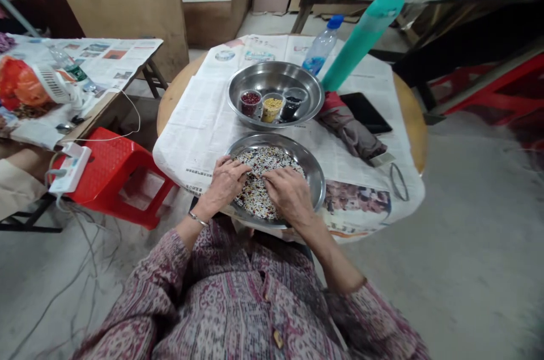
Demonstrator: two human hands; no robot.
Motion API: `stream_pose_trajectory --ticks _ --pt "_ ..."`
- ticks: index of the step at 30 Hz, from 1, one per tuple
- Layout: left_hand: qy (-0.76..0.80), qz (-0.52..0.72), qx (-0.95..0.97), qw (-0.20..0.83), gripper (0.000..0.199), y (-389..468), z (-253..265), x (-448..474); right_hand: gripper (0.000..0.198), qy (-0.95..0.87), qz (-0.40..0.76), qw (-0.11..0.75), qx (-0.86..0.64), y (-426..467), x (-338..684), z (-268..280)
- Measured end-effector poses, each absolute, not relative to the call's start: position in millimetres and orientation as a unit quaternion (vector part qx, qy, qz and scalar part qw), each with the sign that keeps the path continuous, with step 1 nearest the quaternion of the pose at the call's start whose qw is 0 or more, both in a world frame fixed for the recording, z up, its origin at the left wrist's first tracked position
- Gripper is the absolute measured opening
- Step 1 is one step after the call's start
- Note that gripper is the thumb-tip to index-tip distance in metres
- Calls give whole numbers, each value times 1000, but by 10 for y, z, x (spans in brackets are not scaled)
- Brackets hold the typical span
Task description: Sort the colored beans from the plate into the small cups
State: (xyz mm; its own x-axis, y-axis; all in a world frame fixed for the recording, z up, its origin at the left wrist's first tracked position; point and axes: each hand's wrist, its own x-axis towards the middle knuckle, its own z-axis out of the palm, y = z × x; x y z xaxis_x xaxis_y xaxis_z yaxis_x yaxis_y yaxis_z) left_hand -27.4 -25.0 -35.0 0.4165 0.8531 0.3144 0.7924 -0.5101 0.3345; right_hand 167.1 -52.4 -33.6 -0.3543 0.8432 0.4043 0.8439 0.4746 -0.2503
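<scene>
A steel basin (315, 170) near the table's front edge holds mixed grains and beans (266, 201), mostly white with black, yellow and red ones. Over its left side is my left hand (227, 178), its fingers bent and drawn together at the grains. My right hand (289, 191) lies over the right side, thumb and fingertips pinched close to the mix. Whatever either hand has between its fingertips is too small to make out. Behind stands a second steel basin (276, 72) with three clear cups: red beans (250, 100), yellow beans (272, 106) and black beans (292, 105).
Newspaper (191, 122) covers the round table. A water bottle (321, 45), a green tube-like object (363, 42), a dark folded umbrella (351, 130) and a black tablet-like item (365, 112) lie beyond. On the left, a red stool (110, 167) bears a power strip (72, 170); a person sits nearby.
</scene>
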Motion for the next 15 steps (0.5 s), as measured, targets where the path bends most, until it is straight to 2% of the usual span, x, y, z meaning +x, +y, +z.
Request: stream_pose_trajectory --ticks 7,15 --pt "488 226 840 72 17 -238 -394 -262 21 -850 -15 181 -494 -361 1524 -445" --pt "482 194 852 65 15 -265 -329 -260 16 -818 26 232 -526 -477 1672 -429"
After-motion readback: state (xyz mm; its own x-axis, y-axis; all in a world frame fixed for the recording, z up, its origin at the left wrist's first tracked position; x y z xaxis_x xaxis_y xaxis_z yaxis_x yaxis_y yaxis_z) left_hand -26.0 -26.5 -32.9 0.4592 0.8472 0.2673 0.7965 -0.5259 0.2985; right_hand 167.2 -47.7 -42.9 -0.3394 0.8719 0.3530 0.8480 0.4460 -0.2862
